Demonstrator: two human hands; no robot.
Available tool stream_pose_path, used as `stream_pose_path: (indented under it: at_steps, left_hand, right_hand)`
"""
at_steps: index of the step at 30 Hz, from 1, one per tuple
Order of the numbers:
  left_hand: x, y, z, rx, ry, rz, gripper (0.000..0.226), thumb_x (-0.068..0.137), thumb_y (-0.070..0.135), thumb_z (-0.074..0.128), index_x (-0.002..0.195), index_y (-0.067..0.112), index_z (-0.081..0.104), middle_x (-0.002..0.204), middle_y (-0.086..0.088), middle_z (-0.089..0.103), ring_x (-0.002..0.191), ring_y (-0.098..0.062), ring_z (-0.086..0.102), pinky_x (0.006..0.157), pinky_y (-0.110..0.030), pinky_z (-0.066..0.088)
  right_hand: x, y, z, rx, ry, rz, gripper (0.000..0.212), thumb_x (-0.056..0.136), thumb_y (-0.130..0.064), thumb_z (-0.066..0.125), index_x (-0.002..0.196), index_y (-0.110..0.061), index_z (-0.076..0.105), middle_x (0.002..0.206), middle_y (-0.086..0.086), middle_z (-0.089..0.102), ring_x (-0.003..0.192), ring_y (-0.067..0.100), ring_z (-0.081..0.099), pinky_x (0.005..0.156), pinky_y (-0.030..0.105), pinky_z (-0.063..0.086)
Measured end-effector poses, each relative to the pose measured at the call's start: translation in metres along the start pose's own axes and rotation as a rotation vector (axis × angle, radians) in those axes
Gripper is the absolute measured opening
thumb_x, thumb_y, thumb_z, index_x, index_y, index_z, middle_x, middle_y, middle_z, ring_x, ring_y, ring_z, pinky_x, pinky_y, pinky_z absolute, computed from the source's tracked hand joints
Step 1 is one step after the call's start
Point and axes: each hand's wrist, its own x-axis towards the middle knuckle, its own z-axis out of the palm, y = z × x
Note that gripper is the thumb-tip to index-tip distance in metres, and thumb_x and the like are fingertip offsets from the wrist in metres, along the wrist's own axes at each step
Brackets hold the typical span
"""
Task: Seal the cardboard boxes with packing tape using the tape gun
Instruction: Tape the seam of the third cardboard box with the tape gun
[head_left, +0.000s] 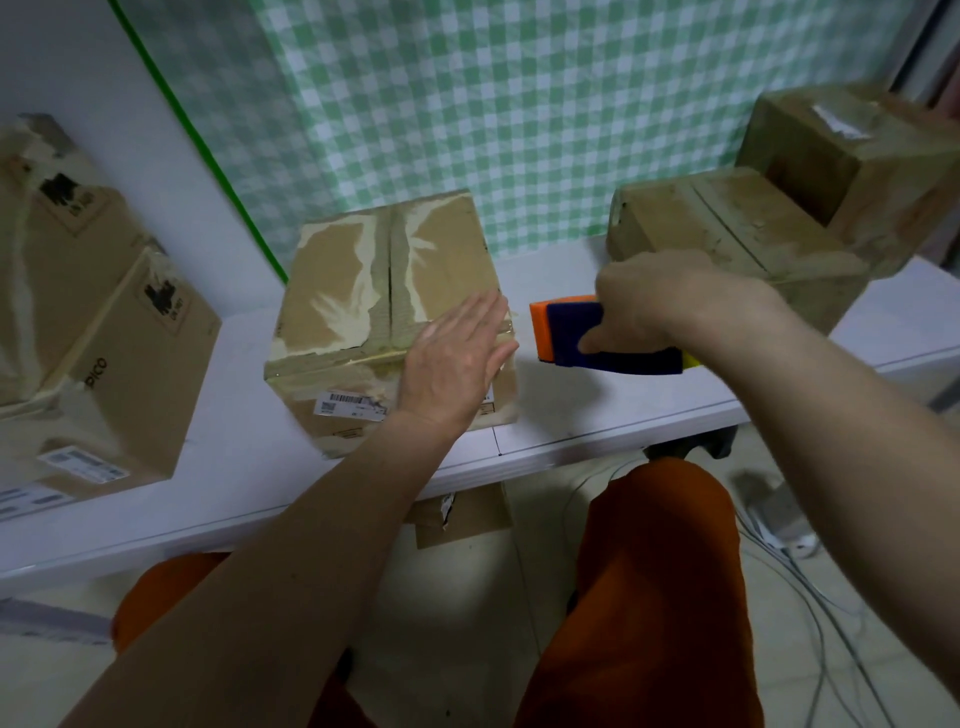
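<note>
Far left of the left hand (457, 358): stacked cartons (98, 332), one printed "PICO" (96, 373), white labels illegible. Under that flat, straight-fingered palm: the worn cardboard box (384, 317), barcode label (350, 402) on its near face unreadable, pressed at its right top edge. Just right, across a narrow strip of bare white table (597, 415): right hand (654, 306) curled round the blue-and-orange tape gun (582, 335). Behind it: two more boxes (779, 228), stacked.

A worn brown cardboard box (384, 306), its top scarred with pale torn patches and its flaps closed along a centre seam, sits under the flat left hand (457, 358), which presses on its near right corner over a strip of clear tape. The orange-and-blue tape gun (587, 335) is gripped in the right hand (670, 306), just right of that box.
</note>
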Motion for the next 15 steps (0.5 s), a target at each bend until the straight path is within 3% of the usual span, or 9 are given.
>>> stream_pose_path:
  at_steps: [4, 5, 7, 9, 11, 15]
  left_hand:
    - [0.001, 0.002, 0.0, 0.018, 0.007, 0.002, 0.047, 0.094, 0.04, 0.043, 0.128, 0.012, 0.06, 0.129, -0.003, 0.062, 0.121, -0.017, 0.057, 0.099, -0.029, 0.041]
    - [0.0, 0.002, -0.001, 0.011, 0.001, -0.002, 0.047, 0.093, 0.039, 0.045, 0.128, 0.012, 0.06, 0.129, -0.004, 0.062, 0.121, -0.017, 0.057, 0.099, -0.03, 0.042]
    - [0.0, 0.001, -0.002, 0.011, 0.001, -0.016, 0.048, 0.093, 0.041, 0.044, 0.128, 0.011, 0.061, 0.129, -0.005, 0.062, 0.12, -0.018, 0.058, 0.098, -0.03, 0.043]
    - [-0.002, 0.002, -0.003, 0.017, -0.003, -0.011, 0.051, 0.092, 0.043, 0.042, 0.128, 0.012, 0.061, 0.129, -0.004, 0.062, 0.119, -0.017, 0.058, 0.098, -0.029, 0.042]
    - [-0.001, 0.0, -0.001, 0.017, 0.011, -0.018, 0.05, 0.091, 0.044, 0.048, 0.126, 0.011, 0.062, 0.128, -0.005, 0.062, 0.118, -0.018, 0.059, 0.097, -0.029, 0.042]
    - [0.003, 0.002, 0.0, -0.015, -0.015, -0.035, 0.055, 0.083, 0.046, 0.06, 0.123, 0.01, 0.063, 0.125, -0.006, 0.064, 0.116, -0.02, 0.061, 0.092, -0.031, 0.049]
  right_hand:
    - [0.007, -0.022, 0.006, -0.023, 0.107, -0.037, 0.023, 0.091, -0.036, 0.052, 0.104, -0.017, 0.049, 0.069, 0.001, 0.039, 0.069, 0.022, 0.046, 0.064, 0.032, 0.035]
    - [0.009, -0.024, 0.006, -0.036, 0.152, -0.04, 0.024, 0.092, -0.033, 0.051, 0.109, -0.015, 0.053, 0.072, 0.001, 0.044, 0.072, 0.024, 0.049, 0.065, 0.032, 0.035]
    - [0.014, -0.022, 0.012, -0.089, 0.214, 0.001, 0.028, 0.094, -0.025, 0.047, 0.117, -0.013, 0.058, 0.098, 0.005, 0.062, 0.09, 0.028, 0.06, 0.07, 0.03, 0.036]
    - [0.017, -0.011, 0.025, -0.095, 0.178, 0.061, 0.029, 0.093, -0.023, 0.049, 0.115, -0.011, 0.061, 0.114, 0.01, 0.064, 0.104, 0.029, 0.061, 0.07, 0.028, 0.039]
    - [0.024, -0.003, 0.04, -0.022, 0.144, 0.085, 0.031, 0.091, -0.03, 0.052, 0.111, -0.008, 0.061, 0.109, 0.012, 0.065, 0.1, 0.031, 0.062, 0.065, 0.029, 0.039]
    - [0.044, -0.004, 0.077, 0.147, 0.138, 0.176, 0.038, 0.096, -0.036, 0.047, 0.117, -0.008, 0.058, 0.116, 0.013, 0.063, 0.106, 0.032, 0.06, 0.07, 0.031, 0.034]
